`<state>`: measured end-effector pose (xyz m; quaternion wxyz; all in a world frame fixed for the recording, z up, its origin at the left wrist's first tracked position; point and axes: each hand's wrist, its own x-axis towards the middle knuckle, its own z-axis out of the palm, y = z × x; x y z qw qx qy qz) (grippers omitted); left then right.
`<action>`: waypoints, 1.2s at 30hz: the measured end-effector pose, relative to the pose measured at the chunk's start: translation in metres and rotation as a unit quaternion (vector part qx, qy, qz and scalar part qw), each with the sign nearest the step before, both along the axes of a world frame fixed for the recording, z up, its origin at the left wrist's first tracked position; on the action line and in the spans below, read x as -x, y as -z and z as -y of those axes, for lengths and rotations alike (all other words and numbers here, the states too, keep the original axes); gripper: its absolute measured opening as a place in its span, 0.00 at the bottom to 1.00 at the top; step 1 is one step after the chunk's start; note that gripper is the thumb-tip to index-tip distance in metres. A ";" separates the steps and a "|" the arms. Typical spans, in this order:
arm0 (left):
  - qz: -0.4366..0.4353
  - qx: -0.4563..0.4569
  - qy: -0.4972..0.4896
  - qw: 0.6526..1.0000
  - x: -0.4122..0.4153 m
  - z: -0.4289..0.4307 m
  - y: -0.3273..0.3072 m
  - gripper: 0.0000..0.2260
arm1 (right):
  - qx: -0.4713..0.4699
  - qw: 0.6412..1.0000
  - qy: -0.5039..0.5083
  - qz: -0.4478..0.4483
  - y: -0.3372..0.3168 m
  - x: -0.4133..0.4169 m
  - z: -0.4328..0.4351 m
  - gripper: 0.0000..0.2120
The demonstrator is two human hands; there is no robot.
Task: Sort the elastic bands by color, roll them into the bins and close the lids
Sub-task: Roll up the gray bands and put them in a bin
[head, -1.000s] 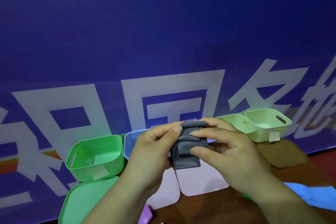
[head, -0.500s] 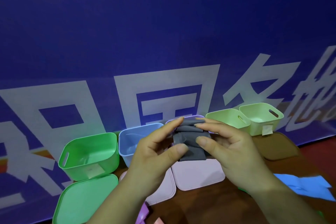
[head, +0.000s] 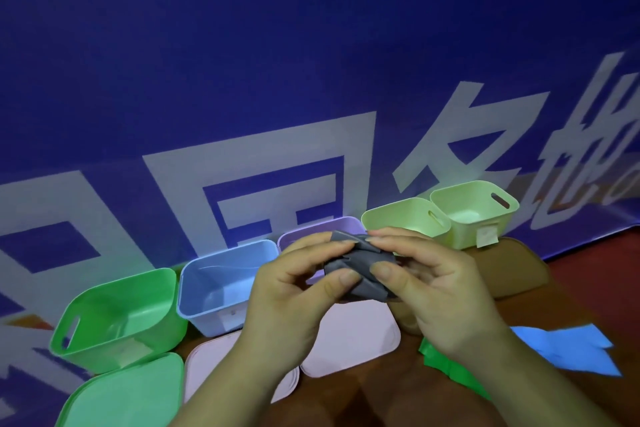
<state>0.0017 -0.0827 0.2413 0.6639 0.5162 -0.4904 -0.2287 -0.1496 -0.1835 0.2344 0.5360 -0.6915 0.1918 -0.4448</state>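
A grey elastic band, bunched into a rough roll, is held in the air between both hands. My left hand pinches its left side with thumb and fingers. My right hand pinches its right side. Behind them stands a row of open bins: green bin, blue bin, purple bin mostly hidden by the hands, and two pale yellow-green bins. A blue band and a green band lie on the table at the right.
Loose lids lie in front of the bins: a green lid, two pink lids and a brown lid. A blue banner with white characters rises right behind the bins. The brown table shows between my forearms.
The grey band has gone from a flat hanging fold to a tighter bunch between my fingers. The view has tipped down and left, showing more of the table.
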 end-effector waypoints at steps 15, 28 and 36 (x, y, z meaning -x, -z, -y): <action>0.090 -0.089 -0.028 0.992 0.101 0.266 0.056 0.10 | -0.113 0.988 0.048 -0.099 0.058 0.134 0.248 0.17; 0.417 -0.238 0.046 0.876 0.094 0.498 0.157 0.12 | 0.040 0.834 0.113 -0.539 0.190 0.173 0.474 0.32; 0.537 -0.328 0.154 0.762 0.095 0.599 0.226 0.14 | 0.072 0.787 0.148 -0.594 0.244 0.164 0.540 0.36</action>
